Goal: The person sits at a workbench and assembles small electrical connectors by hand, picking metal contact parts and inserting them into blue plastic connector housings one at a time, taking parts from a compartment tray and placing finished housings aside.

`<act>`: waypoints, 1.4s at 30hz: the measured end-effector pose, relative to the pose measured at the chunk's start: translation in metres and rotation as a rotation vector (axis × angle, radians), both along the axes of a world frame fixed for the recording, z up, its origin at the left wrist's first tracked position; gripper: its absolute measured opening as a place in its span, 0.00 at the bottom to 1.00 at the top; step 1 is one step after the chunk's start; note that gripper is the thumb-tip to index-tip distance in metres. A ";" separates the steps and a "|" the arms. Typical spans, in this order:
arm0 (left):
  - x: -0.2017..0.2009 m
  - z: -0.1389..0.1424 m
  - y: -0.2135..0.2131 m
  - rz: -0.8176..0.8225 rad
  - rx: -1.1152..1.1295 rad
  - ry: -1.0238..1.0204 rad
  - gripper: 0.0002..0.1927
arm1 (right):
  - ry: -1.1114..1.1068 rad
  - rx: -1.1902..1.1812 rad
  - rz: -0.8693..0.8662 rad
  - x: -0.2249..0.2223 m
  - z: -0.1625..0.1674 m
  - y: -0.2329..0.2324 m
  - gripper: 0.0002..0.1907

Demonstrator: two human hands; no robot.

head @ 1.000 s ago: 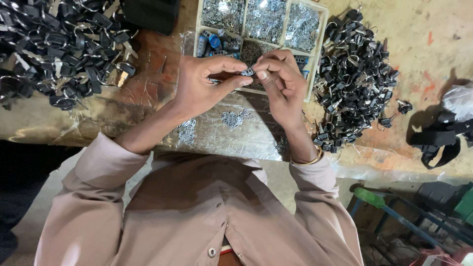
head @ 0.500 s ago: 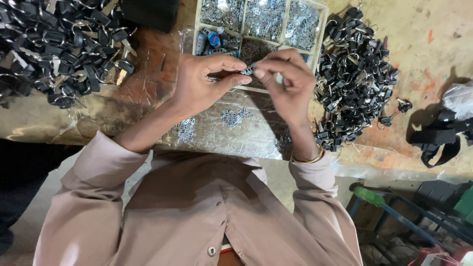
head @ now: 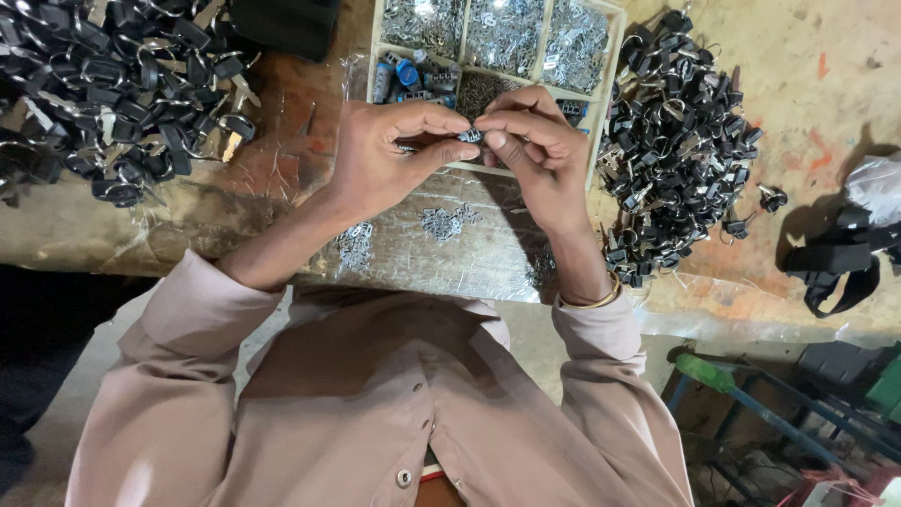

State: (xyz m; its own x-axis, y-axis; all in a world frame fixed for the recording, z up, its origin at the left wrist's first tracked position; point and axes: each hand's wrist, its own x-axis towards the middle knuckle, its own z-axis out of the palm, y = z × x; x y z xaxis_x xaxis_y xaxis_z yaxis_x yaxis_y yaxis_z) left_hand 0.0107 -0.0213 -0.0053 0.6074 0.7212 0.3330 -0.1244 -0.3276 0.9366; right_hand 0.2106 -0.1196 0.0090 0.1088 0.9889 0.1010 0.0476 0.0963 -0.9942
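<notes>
While both thumbs and forefingers meet above a compartmented tray [head: 601, 113], the left hand [head: 389, 164] and right hand [head: 540, 155] pinch one small metal part [head: 469, 136] between them; its long axis is too small to tell. Black key heads [head: 676, 150] lie heaped on the bench [head: 282, 197].

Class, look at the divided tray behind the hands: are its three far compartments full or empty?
Full. The tray has its three far compartments heaped with small silvery metal parts. The left hand and right hand pinch a small part before it.

Head cam, looking straight down, close over workbench [head: 282, 188].
</notes>
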 end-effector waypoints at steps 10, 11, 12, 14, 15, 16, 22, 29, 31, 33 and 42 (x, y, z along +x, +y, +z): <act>-0.001 0.003 -0.001 0.002 -0.046 0.019 0.10 | -0.049 0.036 0.045 0.003 0.003 -0.002 0.08; -0.001 0.003 -0.001 -0.001 -0.056 0.015 0.10 | -0.063 0.036 0.046 0.003 0.002 -0.002 0.08; -0.001 0.003 -0.001 -0.006 -0.057 0.009 0.10 | -0.073 0.049 0.041 0.003 0.002 -0.002 0.09; -0.002 0.002 -0.002 -0.014 -0.061 -0.006 0.10 | -0.096 0.073 0.031 0.004 0.001 -0.002 0.11; -0.002 0.001 -0.001 -0.025 -0.066 -0.012 0.10 | -0.090 0.019 -0.005 0.006 0.001 0.000 0.11; -0.002 0.001 0.000 -0.038 -0.069 -0.017 0.10 | -0.082 -0.035 -0.042 0.010 0.002 0.003 0.12; -0.001 0.001 -0.002 -0.019 -0.082 0.007 0.10 | -0.937 0.115 -0.135 0.011 0.010 0.004 0.12; 0.001 0.000 0.000 -0.016 -0.025 0.013 0.10 | -0.914 0.072 -0.198 0.013 0.017 0.005 0.07; 0.000 0.000 0.000 -0.021 -0.047 0.006 0.10 | -0.952 0.081 -0.188 0.015 0.018 0.005 0.07; -0.001 0.000 0.000 -0.018 -0.055 0.016 0.10 | -0.883 0.098 -0.170 0.014 0.019 0.004 0.07; 0.000 0.003 -0.002 0.024 -0.032 0.038 0.10 | -0.520 0.171 -0.027 -0.001 0.023 -0.001 0.09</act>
